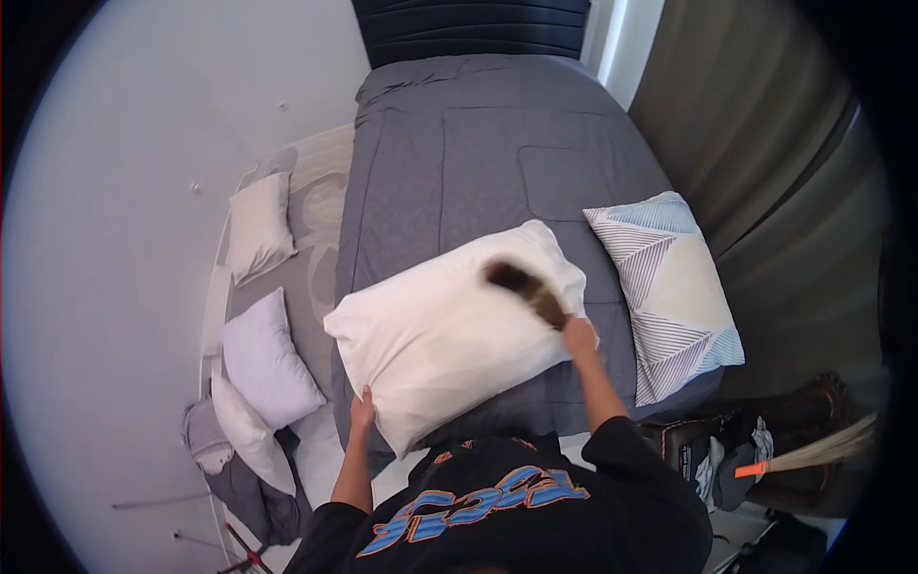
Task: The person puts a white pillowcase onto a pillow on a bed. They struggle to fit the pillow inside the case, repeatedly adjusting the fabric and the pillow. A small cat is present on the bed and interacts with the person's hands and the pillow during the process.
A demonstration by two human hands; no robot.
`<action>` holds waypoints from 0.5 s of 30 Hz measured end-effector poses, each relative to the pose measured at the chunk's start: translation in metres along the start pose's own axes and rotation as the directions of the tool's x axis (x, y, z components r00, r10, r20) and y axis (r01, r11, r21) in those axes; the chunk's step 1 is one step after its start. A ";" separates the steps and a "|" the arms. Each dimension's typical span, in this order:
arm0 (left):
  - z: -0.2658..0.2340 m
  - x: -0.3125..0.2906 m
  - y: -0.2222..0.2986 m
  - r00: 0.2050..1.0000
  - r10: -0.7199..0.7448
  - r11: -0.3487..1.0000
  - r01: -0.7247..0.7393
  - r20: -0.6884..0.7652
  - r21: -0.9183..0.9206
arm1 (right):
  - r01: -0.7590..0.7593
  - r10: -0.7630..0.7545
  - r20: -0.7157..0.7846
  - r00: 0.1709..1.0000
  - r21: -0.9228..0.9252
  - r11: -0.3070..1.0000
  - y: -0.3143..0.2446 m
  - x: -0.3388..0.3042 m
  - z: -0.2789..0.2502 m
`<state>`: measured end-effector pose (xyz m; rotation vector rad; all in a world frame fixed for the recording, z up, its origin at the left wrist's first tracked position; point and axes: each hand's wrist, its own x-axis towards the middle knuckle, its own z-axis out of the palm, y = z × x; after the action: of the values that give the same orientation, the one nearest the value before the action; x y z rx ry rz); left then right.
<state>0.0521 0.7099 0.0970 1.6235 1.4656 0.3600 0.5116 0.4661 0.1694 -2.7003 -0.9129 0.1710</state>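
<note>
The step in hand looks like brushing down the plump white fabric pillow (454,330), held tilted above the foot of the grey quilted bed (478,153). The left hand (361,409) grips its lower corner; the right hand (577,337) is closed on a small dark brush (526,290) (motion-blurred) against its upper face. Next, I judge, calls for steady strokes.

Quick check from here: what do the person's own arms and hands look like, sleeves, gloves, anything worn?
Both hands are bare, with no gloves: the left hand and the right hand. Both forearms are uncovered too. The sleeves are short and black, ending above the elbows, part of a black shirt with large blue lettering outlined in orange. No watch, ring or band is visible.
</note>
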 end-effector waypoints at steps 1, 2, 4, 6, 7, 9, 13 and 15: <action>0.006 -0.010 0.002 0.999 -0.013 1.000 0.013 -0.033 0.012 | -0.135 0.138 0.030 0.990 -0.089 0.987 0.038 0.012 -0.003; 0.011 -0.017 0.015 0.996 -0.030 0.999 0.032 -0.079 0.022 | -0.177 0.177 -0.006 0.984 0.003 0.984 0.037 0.016 -0.006; 0.018 -0.023 0.023 0.983 -0.055 0.997 0.065 -0.174 0.050 | -0.248 0.265 -0.065 0.962 0.192 0.950 0.022 0.018 -0.025; 0.029 -0.028 0.022 0.970 -0.075 0.992 0.095 -0.232 0.080 | 0.001 -0.004 0.009 1.000 0.373 0.928 -0.017 0.009 0.003; 0.031 -0.030 0.024 0.962 -0.081 0.989 0.110 -0.260 0.099 | 0.162 -0.194 0.109 0.975 0.252 0.954 -0.046 -0.003 0.019; 0.034 -0.039 0.029 0.953 -0.138 0.979 0.172 -0.270 0.107 | 0.338 -0.419 0.287 0.862 0.291 0.895 -0.122 -0.051 -0.003; 0.030 -0.050 0.035 0.925 -0.115 0.975 0.174 -0.362 0.137 | 0.603 -0.640 0.189 0.745 0.218 0.767 -0.092 -0.018 0.028; 0.023 -0.048 0.039 0.932 -0.122 0.975 0.177 -0.340 0.136 | 0.377 -0.381 0.039 0.924 0.093 0.922 -0.019 0.050 0.021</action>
<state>0.0814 0.6606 0.1294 1.6216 1.9058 0.4500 0.5363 0.5157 0.1536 -2.3950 -1.3908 0.1986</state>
